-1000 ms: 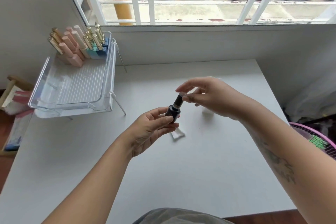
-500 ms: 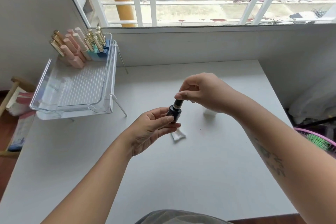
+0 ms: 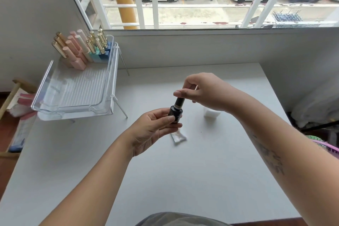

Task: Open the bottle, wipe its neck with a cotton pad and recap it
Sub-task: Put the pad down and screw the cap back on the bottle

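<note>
From my remote seat, the bottle's lower half is hidden inside the left hand, whose fingers curl closed around it above the white table. The right hand sits directly over it, thumb and fingertips pinched shut on the top of the black cap; I cannot tell whether the cap has loosened. A crumpled pad lies on the table just below the left hand, partly covered by it, and a white stack of pads is half hidden behind the right wrist. Against half a second ago, the right fingers have turned slightly on the cap; the bottle has not shifted. A clear tray of small bottles stands well apart at left.
</note>
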A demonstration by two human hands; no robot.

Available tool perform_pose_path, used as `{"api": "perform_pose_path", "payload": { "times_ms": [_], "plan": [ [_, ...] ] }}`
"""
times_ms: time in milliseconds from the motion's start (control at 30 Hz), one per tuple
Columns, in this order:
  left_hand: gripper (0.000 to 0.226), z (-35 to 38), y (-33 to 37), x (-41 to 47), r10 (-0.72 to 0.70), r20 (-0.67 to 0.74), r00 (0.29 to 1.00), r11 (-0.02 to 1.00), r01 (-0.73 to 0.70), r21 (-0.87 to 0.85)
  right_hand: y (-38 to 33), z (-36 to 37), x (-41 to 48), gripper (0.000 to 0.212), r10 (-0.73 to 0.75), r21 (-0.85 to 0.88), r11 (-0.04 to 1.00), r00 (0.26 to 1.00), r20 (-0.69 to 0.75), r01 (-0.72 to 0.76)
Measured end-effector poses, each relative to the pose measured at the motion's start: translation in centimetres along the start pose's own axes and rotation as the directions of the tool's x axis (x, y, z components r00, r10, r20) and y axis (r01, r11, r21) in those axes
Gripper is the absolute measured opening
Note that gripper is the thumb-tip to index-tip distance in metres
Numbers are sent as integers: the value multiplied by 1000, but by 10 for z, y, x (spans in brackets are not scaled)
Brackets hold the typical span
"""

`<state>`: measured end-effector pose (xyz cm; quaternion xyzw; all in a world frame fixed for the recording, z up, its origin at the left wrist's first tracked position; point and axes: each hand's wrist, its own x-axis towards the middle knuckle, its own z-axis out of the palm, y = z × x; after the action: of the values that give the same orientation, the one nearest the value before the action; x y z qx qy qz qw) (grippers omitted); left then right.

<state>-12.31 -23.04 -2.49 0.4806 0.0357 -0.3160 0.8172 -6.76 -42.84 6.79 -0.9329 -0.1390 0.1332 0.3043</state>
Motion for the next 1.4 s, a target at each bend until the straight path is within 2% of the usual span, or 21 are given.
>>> {"api": "perform_pose_path", "payload": {
  "times_ms": [133, 233, 400, 533, 733, 900, 1000, 1167, 1300, 1400],
  "plan": [
    [27, -1, 1, -2, 7, 0, 1000, 1000, -7, -2, -1, -3, -3, 20, -45, 149, 988, 994, 100, 30],
    [28, 1, 1, -3, 7, -9, 1000, 1000, -7, 3, -1, -3, -3, 10, -49, 156, 987, 996, 76, 36],
    [26, 4, -2, -5, -5, -15, 1000, 1000, 5, 2, 1, 0, -4, 29, 2, 71, 997, 999, 54, -6],
    [32, 8, -2, -5, 0, -12, 1000, 1000, 0, -2, 5, -8, -7, 16, -37, 225, 974, 990, 136, 5],
    [27, 14, -7, -5, 19, -44, 999, 1000, -18, 11, 13, -7, -7, 7, -55, 206, 978, 994, 95, 35],
    [39, 22, -11, -2, 62, -100, 993, 997, -58, 41, 22, -7, -7, 5, -66, 199, 979, 995, 76, 50],
    [39, 27, -15, 0, 66, -119, 991, 997, -62, 42, 26, -7, -7, 3, -61, 188, 981, 996, 70, 47],
    [37, 34, -14, 1, 93, -120, 988, 996, -92, 15, 29, -4, -12, 16, -76, 359, 930, 997, -8, 74],
    [46, 34, -11, -1, 132, -198, 971, 991, -130, 23, 23, -1, -3, 16, -80, 364, 928, 997, -23, 83],
    [44, 28, 3, -11, 203, -283, 937, 978, -179, 109, 4, 0, 14, 14, -118, 327, 937, 992, -41, 125]
  ]
}}
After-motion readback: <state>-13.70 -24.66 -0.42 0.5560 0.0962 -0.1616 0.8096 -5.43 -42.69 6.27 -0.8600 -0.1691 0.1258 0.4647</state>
